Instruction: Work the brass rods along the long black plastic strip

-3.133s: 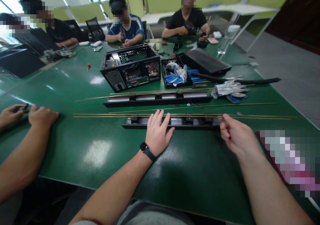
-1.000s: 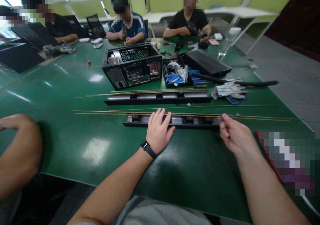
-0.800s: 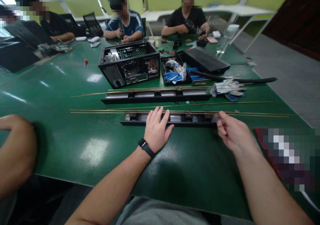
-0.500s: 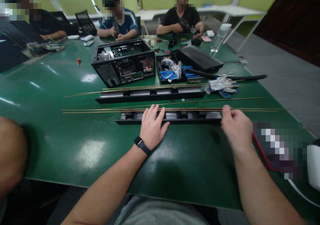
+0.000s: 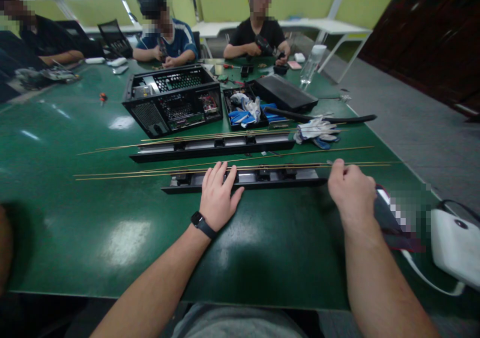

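Note:
A long black rail (image 5: 262, 178) with silver inserts lies across the green table (image 5: 123, 228) in front of me. My left hand (image 5: 217, 195), with a black watch on the wrist, lies flat and open on the rail's middle. Thin brass rods (image 5: 150, 172) run along the rail's far edge. My right hand (image 5: 350, 190) is closed at the rail's right end, its fingertips pinching one of the brass rods.
A second black rail (image 5: 210, 148) with more rods lies behind. Farther back stand an open computer case (image 5: 172, 98), a tray of blue-white gloves (image 5: 245, 110), a black panel (image 5: 285, 93) and loose gloves (image 5: 315, 130). A white device (image 5: 453, 243) sits at right. Other people work across the table.
My view has swung right. My right hand has shifted slightly right along the rod, past the rail's end. The co-worker's arm at left has dropped almost out of view.

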{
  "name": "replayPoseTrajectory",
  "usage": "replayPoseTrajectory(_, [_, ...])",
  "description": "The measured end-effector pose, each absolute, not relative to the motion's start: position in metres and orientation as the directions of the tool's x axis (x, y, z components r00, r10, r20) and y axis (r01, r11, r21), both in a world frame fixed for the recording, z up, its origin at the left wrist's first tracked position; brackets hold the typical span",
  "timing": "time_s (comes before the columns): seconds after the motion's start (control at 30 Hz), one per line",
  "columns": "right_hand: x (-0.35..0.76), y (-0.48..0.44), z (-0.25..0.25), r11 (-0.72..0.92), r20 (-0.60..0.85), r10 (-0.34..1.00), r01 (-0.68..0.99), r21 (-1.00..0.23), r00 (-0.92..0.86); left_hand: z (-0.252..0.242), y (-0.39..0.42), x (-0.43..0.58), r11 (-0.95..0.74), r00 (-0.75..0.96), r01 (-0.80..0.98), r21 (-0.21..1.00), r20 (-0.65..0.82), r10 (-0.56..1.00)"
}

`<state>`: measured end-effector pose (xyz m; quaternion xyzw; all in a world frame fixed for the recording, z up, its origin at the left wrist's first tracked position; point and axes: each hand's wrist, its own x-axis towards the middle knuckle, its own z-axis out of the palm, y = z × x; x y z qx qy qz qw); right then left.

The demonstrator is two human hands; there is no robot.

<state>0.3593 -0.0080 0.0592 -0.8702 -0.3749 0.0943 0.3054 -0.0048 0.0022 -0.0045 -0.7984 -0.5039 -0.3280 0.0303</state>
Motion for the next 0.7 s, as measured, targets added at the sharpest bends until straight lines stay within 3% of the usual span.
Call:
replayPoseTrajectory(0.07, [0.359,-0.007,0.065,-0.645,0.063,0.666,0.616,-0.453,0.743,-0.005,0.002,-0.005,-0.489,0.275,0.823,0.287,0.553,0.786])
replayPoseTrajectory(0.13, [0.359,-0.006,0.069,-0.685,0.036,0.653,0.610,-0.398,0.756,-0.006,0.003,-0.005,-0.487,0.271,0.825,0.285,0.556,0.786])
replayPoseTrajectory(0.47, [0.378,0.000,0.055,-0.684,0.028,0.644,0.592,-0.426,0.764,-0.005,0.003,-0.005,-0.493,0.275,0.820,0.290,0.555,0.785])
replayPoseTrajectory(0.7, [0.384,0.003,0.052,-0.660,0.041,0.689,0.650,-0.377,0.723,-0.005,0.002,-0.005,-0.488,0.273,0.822,0.292,0.550,0.789])
